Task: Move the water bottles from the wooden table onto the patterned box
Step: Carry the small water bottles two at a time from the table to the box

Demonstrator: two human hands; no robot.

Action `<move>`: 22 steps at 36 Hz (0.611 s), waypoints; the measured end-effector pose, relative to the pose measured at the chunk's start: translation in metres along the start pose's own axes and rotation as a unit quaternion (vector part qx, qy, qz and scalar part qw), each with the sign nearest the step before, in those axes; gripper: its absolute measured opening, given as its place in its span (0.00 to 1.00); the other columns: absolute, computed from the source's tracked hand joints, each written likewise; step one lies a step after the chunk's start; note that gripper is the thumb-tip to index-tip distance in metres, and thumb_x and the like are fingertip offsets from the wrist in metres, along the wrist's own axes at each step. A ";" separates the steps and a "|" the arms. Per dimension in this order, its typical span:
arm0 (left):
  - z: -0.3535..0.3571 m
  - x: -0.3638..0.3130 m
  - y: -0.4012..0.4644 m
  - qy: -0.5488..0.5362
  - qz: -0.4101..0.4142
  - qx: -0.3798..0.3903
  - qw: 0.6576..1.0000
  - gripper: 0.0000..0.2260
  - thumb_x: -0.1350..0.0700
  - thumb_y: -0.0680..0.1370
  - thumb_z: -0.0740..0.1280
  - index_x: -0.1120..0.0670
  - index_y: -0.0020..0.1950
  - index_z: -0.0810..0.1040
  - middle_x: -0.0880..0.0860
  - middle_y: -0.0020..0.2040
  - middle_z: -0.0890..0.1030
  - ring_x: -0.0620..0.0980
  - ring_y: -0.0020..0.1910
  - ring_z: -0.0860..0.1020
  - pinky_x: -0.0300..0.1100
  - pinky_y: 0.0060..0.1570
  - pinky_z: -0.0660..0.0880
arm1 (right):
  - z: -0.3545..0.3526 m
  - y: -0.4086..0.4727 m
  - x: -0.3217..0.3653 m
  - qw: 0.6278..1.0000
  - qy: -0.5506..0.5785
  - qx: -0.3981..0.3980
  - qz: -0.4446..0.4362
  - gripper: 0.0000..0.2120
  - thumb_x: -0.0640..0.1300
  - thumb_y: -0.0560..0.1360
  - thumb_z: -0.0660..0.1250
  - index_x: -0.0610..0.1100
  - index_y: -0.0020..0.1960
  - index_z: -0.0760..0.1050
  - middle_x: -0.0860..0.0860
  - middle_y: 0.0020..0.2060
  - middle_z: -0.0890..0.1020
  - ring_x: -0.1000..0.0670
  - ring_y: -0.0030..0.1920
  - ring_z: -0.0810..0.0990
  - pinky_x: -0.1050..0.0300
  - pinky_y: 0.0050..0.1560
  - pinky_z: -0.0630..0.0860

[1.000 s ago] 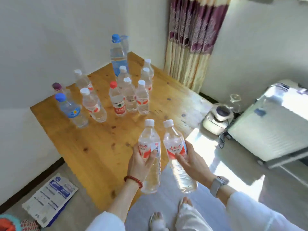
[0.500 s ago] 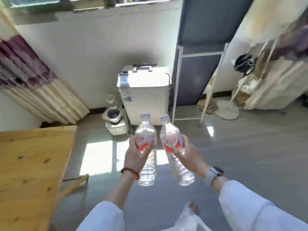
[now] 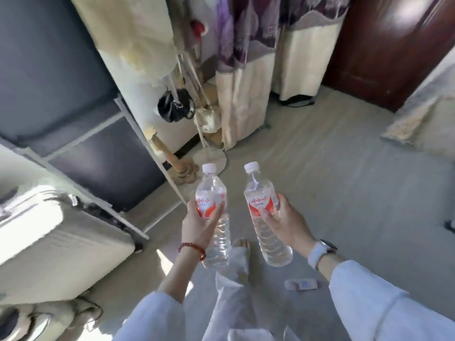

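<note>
Two water bottles are up in the air in front of the person, one in each hand, both clear with white caps and red-and-white labels. The left hand [image 3: 200, 223] grips the left bottle [image 3: 213, 212] at its label, the fingers [image 3: 216, 211] curled round the front and thumb behind; a red bead bracelet [image 3: 192, 249] sits at that wrist. The right hand [image 3: 285, 222] grips the right bottle [image 3: 264, 212] the same way at the label, with a white watch [image 3: 320, 252] on the wrist. Both bottles stand nearly upright, tilted slightly away from each other at the base, and a clear gap lies between them; they do not touch.

Neither the desk nor the patterned box is in view. Below the bottles lies pale floor [image 3: 344, 180], wide and open ahead and to the right. On the left, a white suitcase [image 3: 49, 232] sits close, and behind it a dark panel in a white frame [image 3: 98, 153] leans with its edge running down towards the left bottle. A coat stand with a round base [image 3: 211, 158] stands ahead, hung with a black bag [image 3: 174, 107], beside a purple-and-cream curtain [image 3: 246, 70]. A dark wooden door [image 3: 394, 45] closes the far right corner. A small flat packet [image 3: 301, 284] lies on the floor just beside the person's right sleeve.
</note>
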State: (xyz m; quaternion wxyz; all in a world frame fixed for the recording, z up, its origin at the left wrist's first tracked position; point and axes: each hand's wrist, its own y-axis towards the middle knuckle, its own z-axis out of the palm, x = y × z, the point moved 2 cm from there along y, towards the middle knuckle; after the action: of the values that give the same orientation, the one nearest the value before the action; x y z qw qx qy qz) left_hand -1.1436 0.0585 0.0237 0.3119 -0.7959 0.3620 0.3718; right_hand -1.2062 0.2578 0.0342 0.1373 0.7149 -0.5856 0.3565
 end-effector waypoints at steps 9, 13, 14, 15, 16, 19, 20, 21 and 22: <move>0.148 -0.133 0.182 0.013 0.085 0.108 0.990 0.18 0.44 0.71 0.69 0.52 0.52 0.67 0.45 0.40 0.75 0.51 0.42 0.78 0.47 0.44 0.75 | -0.115 0.169 -0.074 0.991 0.014 -0.105 0.086 0.22 0.58 0.74 0.62 0.47 0.61 0.64 0.52 0.48 0.78 0.44 0.50 0.78 0.56 0.43 0.68; 0.213 -0.201 0.245 0.036 0.119 0.149 0.981 0.18 0.44 0.71 0.69 0.54 0.50 0.66 0.49 0.40 0.77 0.53 0.40 0.77 0.46 0.40 0.73 | -0.172 0.228 -0.099 0.981 0.023 -0.144 0.128 0.23 0.59 0.74 0.62 0.48 0.63 0.63 0.53 0.50 0.78 0.45 0.49 0.79 0.55 0.43 0.70; 0.229 -0.218 0.256 0.038 0.123 0.159 0.979 0.19 0.44 0.71 0.69 0.55 0.50 0.67 0.49 0.39 0.76 0.53 0.39 0.77 0.44 0.39 0.71 | -0.185 0.239 -0.107 0.978 0.028 -0.154 0.141 0.23 0.59 0.73 0.62 0.48 0.63 0.63 0.54 0.49 0.78 0.45 0.49 0.79 0.55 0.43 0.71; 0.245 -0.234 0.266 0.041 0.125 0.169 0.977 0.18 0.45 0.71 0.69 0.55 0.50 0.67 0.48 0.37 0.75 0.53 0.39 0.76 0.43 0.39 0.69 | -0.199 0.248 -0.115 0.974 0.030 -0.162 0.153 0.23 0.59 0.73 0.61 0.48 0.63 0.63 0.54 0.49 0.79 0.45 0.49 0.79 0.55 0.44 0.72; 0.261 -0.250 0.274 0.045 0.131 0.181 0.974 0.18 0.45 0.72 0.68 0.55 0.49 0.66 0.46 0.37 0.74 0.52 0.39 0.75 0.43 0.39 0.69 | -0.211 0.258 -0.124 0.971 0.034 -0.170 0.165 0.23 0.60 0.73 0.61 0.49 0.63 0.62 0.53 0.51 0.79 0.46 0.49 0.80 0.54 0.45 0.74; 0.317 -0.295 0.298 0.063 0.157 0.228 0.959 0.18 0.44 0.72 0.68 0.54 0.49 0.65 0.47 0.37 0.73 0.51 0.38 0.75 0.43 0.39 0.69 | -0.250 0.287 -0.157 0.958 0.045 -0.202 0.198 0.25 0.60 0.73 0.60 0.48 0.64 0.61 0.52 0.55 0.80 0.45 0.51 0.80 0.52 0.48 0.76; 0.336 -0.310 0.305 0.072 0.169 0.241 0.953 0.19 0.43 0.72 0.68 0.55 0.48 0.66 0.49 0.37 0.73 0.51 0.37 0.74 0.43 0.36 0.68 | -0.263 0.296 -0.168 0.954 0.048 -0.210 0.209 0.25 0.60 0.73 0.60 0.48 0.65 0.61 0.52 0.55 0.80 0.46 0.51 0.80 0.53 0.47 0.76; 0.356 -0.323 0.312 0.082 0.178 0.253 0.947 0.19 0.43 0.72 0.67 0.56 0.48 0.66 0.50 0.37 0.73 0.51 0.36 0.74 0.43 0.34 0.67 | -0.275 0.306 -0.180 0.950 0.053 -0.217 0.217 0.25 0.59 0.74 0.61 0.48 0.65 0.62 0.51 0.55 0.80 0.46 0.50 0.81 0.54 0.46 0.75; 0.376 -0.337 0.319 0.090 0.184 0.262 0.943 0.20 0.42 0.71 0.67 0.56 0.48 0.65 0.50 0.36 0.72 0.50 0.34 0.73 0.42 0.32 0.66 | -0.288 0.316 -0.193 0.946 0.060 -0.224 0.226 0.25 0.59 0.74 0.61 0.48 0.65 0.62 0.51 0.54 0.80 0.46 0.50 0.81 0.55 0.46 0.75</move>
State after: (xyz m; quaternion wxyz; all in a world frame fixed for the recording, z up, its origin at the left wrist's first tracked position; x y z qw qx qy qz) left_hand -1.6944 0.2893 0.0273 0.4019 -0.6356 0.6136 0.2409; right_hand -1.6133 0.4897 0.0387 0.2445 0.4921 -0.7872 0.2799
